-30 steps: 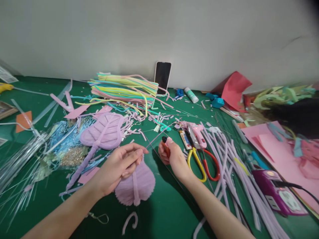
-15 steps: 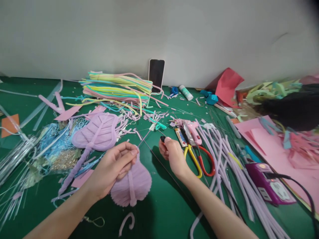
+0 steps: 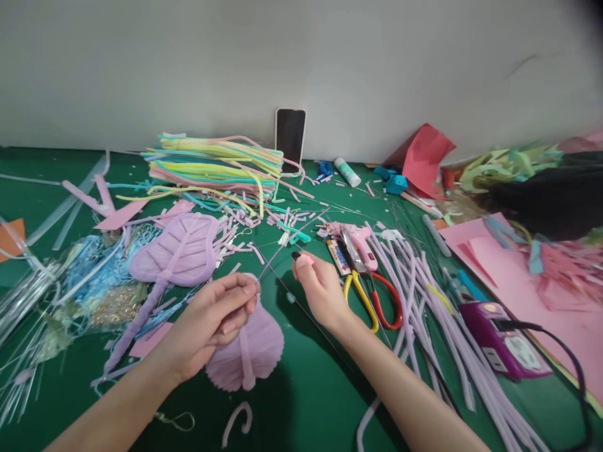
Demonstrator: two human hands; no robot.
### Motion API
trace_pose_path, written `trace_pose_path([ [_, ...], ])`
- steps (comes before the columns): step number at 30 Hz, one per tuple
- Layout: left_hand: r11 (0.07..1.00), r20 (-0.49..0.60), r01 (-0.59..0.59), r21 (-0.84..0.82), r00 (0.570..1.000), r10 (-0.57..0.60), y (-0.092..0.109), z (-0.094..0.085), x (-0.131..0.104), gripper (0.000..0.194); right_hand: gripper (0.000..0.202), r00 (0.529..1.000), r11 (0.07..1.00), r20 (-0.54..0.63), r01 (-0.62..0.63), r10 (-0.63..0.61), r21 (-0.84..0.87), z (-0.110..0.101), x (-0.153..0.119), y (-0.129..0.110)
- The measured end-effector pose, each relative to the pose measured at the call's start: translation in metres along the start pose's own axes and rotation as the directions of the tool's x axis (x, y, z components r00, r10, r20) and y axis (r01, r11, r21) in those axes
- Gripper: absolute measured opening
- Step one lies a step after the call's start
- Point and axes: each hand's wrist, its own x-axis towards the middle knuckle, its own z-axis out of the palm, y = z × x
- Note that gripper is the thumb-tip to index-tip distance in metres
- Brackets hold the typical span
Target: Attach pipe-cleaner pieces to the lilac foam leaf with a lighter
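Between the thumb and fingers of my left hand [image 3: 226,311] is the top of a lilac fuzzy fan-shaped piece [image 3: 254,351] with a scalloped edge and a central rib. A thin purple strand [image 3: 272,262] rises from that top toward the upper right. My right hand [image 3: 320,285] is closed around a small black-tipped object [image 3: 296,255], most of which is hidden in the fingers. Left of my left hand lies a lilac fan [image 3: 181,251] with a wrapped handle. A curled lilac piece [image 3: 240,419] rests below the held piece.
Scissors [image 3: 377,295] and a pink glue gun [image 3: 360,245] lie right of my right hand, beside long lilac stems [image 3: 424,295]. A purple power box [image 3: 504,339] is farther right. Coloured stems [image 3: 211,169] and an upright phone [image 3: 290,138] stand at the back.
My right hand has shifted slightly left and the black tip now sits nearer the purple strand. The whole view has drifted a little left. My left hand keeps its hold.
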Motion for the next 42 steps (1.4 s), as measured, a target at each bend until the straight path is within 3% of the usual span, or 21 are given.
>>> trace_pose_path([
  [6,0.997,0.025,0.013,-0.078,1.000,-0.011,0.0025,-0.0014,0.0010,0.018,0.042,0.999,1.000,0.040,-0.003,0.002,0.008,-0.0013,-0.0006,0.0034],
  [17,0.991,0.063,0.036,-0.131,0.998,-0.028,0.0026,-0.0031,0.0009,0.014,0.043,1.000,1.000,0.009,0.018,-0.018,0.006,-0.0013,-0.0004,0.0077],
  [32,0.992,0.112,0.088,-0.089,0.991,-0.078,-0.0024,-0.0021,0.0014,0.018,0.030,0.999,0.971,0.025,0.047,-0.043,-0.235,-0.0046,0.0013,0.0023],
  [42,0.983,0.109,0.112,-0.143,0.989,-0.097,-0.0020,-0.0020,0.0029,0.018,0.024,0.999,0.962,0.015,0.049,-0.046,-0.269,-0.0040,0.0036,0.0055],
])
